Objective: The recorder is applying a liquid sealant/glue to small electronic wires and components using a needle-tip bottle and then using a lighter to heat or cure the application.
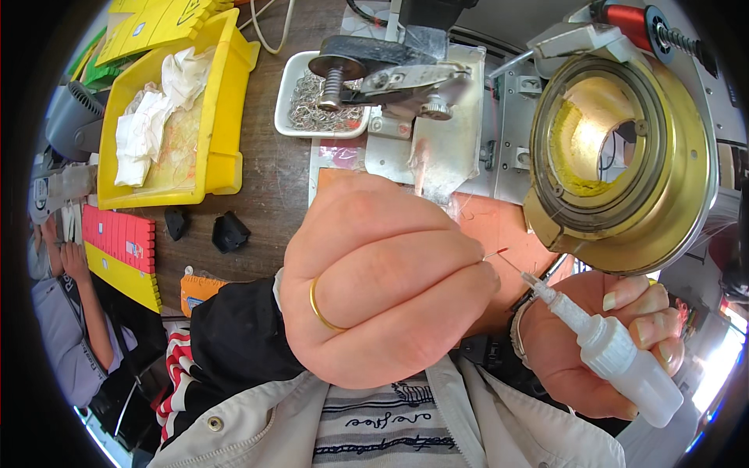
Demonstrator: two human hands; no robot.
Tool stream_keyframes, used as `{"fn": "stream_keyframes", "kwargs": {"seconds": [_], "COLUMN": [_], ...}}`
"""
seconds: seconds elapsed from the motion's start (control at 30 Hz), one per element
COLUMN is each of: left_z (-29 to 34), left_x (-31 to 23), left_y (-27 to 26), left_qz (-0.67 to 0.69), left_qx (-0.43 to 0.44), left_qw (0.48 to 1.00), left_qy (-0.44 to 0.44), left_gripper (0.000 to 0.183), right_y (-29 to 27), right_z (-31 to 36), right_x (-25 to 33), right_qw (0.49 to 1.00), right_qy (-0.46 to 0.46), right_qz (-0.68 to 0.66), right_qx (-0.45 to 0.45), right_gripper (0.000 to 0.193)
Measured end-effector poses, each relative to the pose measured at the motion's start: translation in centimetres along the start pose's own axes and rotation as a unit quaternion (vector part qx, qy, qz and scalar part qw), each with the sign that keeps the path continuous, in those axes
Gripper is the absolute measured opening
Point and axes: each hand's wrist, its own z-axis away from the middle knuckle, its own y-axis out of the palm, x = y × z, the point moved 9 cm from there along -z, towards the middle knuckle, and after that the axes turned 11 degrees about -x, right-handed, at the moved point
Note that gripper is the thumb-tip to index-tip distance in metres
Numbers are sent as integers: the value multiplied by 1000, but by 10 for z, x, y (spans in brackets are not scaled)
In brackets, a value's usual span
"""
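My left hand (382,288), with a gold ring on one finger, is closed in a pinch at the middle of the view. From its fingertips sticks out a thin, wire-like piece with a red end (502,250); the rest of it is hidden by the fingers. My right hand (558,343) is closed around a small white glue bottle (624,359) at the lower right. The bottle is tilted, its fine needle tip (516,267) pointing up and left, close to the red end. Whether the two touch, I cannot tell.
Beyond my hands stands a metal machine (421,78) with a round brass-coloured housing (686,179) and a red thread spool (628,27). A white dish (282,105) holds many small metal hooks. A yellow bin (226,148) with white cloths and black pieces (230,232) lie left. Another person (86,327) sits far left.
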Motion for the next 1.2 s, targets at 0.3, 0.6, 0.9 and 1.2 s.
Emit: {"fn": "stream_keyframes", "kwargs": {"seconds": [0.3, 0.6, 0.9, 1.2], "left_z": [1, 0, 3, 1], "left_x": [2, 1, 2, -2], "left_y": [2, 1, 1, 3], "left_qz": [10, 12, 1, -15], "left_qx": [1, 3, -17, -49], "left_qw": [1000, 1000, 1000, 998], "left_qy": [-1, -1, 12, 31], "left_gripper": [36, 35, 33, 33], "right_y": [11, 9, -2, 5], "right_z": [1, 1, 2, 3], "right_x": [2, 2, 2, 4], "right_qw": [998, 998, 998, 998], "right_qy": [-18, -6, 49, 45], "right_qz": [16, 5, 34, 33], "right_qx": [56, 68, 13, 15], "right_gripper": [49, 47, 31, 35]}}
